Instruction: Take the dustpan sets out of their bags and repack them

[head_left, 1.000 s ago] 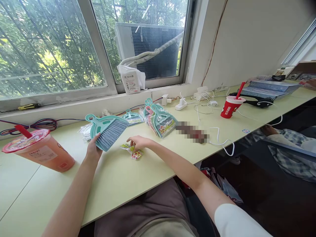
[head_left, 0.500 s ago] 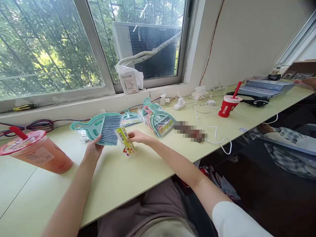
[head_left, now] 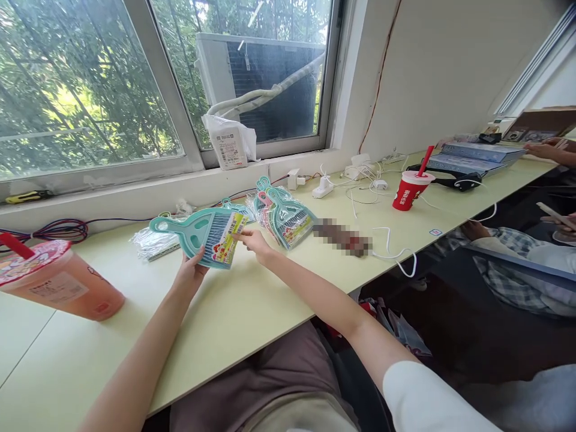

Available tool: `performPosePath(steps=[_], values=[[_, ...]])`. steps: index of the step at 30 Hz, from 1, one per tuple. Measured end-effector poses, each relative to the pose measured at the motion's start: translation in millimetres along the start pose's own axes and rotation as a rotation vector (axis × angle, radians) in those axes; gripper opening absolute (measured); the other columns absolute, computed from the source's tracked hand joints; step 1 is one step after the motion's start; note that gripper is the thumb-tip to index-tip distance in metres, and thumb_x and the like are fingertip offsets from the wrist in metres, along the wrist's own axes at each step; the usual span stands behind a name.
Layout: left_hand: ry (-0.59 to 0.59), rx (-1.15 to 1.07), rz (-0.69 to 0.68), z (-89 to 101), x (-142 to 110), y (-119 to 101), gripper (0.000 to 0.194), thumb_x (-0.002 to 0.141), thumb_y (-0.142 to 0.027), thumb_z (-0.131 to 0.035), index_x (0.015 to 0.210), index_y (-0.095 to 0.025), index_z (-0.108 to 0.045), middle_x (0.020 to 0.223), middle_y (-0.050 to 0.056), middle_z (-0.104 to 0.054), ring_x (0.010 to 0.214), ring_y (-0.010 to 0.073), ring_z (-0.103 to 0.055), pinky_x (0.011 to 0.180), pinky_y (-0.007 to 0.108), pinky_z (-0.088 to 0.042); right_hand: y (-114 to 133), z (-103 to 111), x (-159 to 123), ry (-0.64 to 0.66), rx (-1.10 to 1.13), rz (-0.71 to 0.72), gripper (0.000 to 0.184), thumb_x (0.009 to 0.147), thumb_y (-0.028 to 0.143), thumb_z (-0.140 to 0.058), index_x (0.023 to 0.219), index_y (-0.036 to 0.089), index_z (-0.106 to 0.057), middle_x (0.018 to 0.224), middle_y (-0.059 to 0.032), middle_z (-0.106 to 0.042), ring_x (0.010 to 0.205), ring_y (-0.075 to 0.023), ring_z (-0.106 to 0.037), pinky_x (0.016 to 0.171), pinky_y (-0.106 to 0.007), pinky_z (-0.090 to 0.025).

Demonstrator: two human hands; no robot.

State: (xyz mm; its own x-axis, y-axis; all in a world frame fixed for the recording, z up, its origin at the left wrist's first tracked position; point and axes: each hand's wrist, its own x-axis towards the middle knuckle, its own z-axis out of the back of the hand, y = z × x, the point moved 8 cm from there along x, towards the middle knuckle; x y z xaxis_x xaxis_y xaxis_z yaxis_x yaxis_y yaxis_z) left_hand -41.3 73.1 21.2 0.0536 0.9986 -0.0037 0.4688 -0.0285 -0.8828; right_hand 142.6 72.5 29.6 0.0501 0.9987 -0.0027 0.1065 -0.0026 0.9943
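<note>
My left hand (head_left: pixel 191 273) grips a teal mini dustpan with a grey-bristled brush (head_left: pixel 198 231), held flat just above the pale green desk (head_left: pixel 234 318). A colourful printed label card (head_left: pixel 227 237) lies against the bristles, pinched at its right edge by my right hand (head_left: pixel 254 242). A pile of packaged teal and pink dustpan sets (head_left: pixel 281 216) lies just right of my hands. Crumpled clear plastic wrapping (head_left: pixel 153 243) sits on the desk behind the dustpan.
An orange drink cup with red straw (head_left: pixel 54 282) stands at the left. A red cup (head_left: pixel 409 189), white chargers and cables (head_left: pixel 360 180), and books (head_left: pixel 472 156) lie further right. Another person's arms and checked sleeve (head_left: pixel 508 264) are at the right.
My right hand lifted the label card off the desk and brought it onto the brush bristles. My left hand levelled the dustpan and shifted it right.
</note>
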Motion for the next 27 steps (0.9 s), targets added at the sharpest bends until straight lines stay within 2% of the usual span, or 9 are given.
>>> performPosePath(steps=[2, 4, 8, 13, 18, 27], values=[[0.04, 0.033, -0.006, -3.0, 0, 2, 0.051, 0.077, -0.012, -0.071, 0.123, -0.028, -0.057, 0.114, 0.003, -0.07, 0.093, 0.0153, -0.07, 0.078, 0.024, -0.06, -3, 0, 1, 0.021, -0.012, -0.039, 0.03, 0.077, 0.044, -0.071, 0.086, 0.015, -0.072, 0.08, -0.0012, -0.064, 0.057, -0.007, -0.042, 0.051, -0.021, -0.032], [0.064, 0.068, -0.005, -4.5, -1, 3, 0.057, 0.074, -0.016, -0.076, 0.125, -0.028, -0.055, 0.117, 0.005, -0.069, 0.098, 0.0183, -0.069, 0.083, 0.028, -0.059, -3, 1, 3, 0.023, -0.085, -0.026, 0.03, 0.081, 0.044, -0.067, 0.086, 0.015, -0.071, 0.081, -0.0021, -0.065, 0.055, -0.0068, -0.044, 0.051, -0.02, -0.034], [0.07, 0.115, -0.012, -5.7, -3, 4, 0.06, 0.071, -0.017, -0.078, 0.125, -0.024, -0.053, 0.117, 0.008, -0.068, 0.101, 0.0214, -0.069, 0.087, 0.031, -0.058, 0, 8, 8, -0.044, -0.397, 0.054, 0.026, 0.084, 0.044, -0.065, 0.084, 0.02, -0.072, 0.085, -0.0025, -0.07, 0.065, -0.0111, -0.057, 0.061, -0.022, -0.043], [0.105, 0.152, -0.026, -7.9, -5, 4, 0.071, 0.066, -0.016, -0.081, 0.13, -0.024, -0.05, 0.122, 0.009, -0.067, 0.106, 0.0237, -0.066, 0.089, 0.033, -0.057, 3, 12, 10, -0.08, -0.633, 0.086, 0.023, 0.082, 0.044, -0.068, 0.084, 0.021, -0.073, 0.085, -0.0031, -0.073, 0.079, -0.0178, -0.066, 0.073, -0.028, -0.045], [0.109, 0.162, -0.027, -6.0, -5, 6, 0.079, 0.064, -0.016, -0.083, 0.133, -0.024, -0.046, 0.127, 0.01, -0.064, 0.113, 0.0255, -0.063, 0.094, 0.036, -0.054, 3, 13, 10, -0.064, -0.635, 0.075, 0.025, 0.081, 0.045, -0.069, 0.084, 0.02, -0.073, 0.083, -0.003, -0.074, 0.082, -0.0188, -0.066, 0.074, -0.029, -0.044], [0.135, 0.171, -0.025, -5.8, -3, 8, 0.075, 0.063, -0.015, -0.082, 0.13, -0.022, -0.049, 0.122, 0.011, -0.066, 0.115, 0.0276, -0.062, 0.097, 0.039, -0.053, 10, 13, 5, -0.089, -0.566, 0.136, 0.026, 0.079, 0.046, -0.071, 0.081, 0.02, -0.071, 0.085, -0.0029, -0.074, 0.08, -0.0181, -0.067, 0.074, -0.029, -0.045]])
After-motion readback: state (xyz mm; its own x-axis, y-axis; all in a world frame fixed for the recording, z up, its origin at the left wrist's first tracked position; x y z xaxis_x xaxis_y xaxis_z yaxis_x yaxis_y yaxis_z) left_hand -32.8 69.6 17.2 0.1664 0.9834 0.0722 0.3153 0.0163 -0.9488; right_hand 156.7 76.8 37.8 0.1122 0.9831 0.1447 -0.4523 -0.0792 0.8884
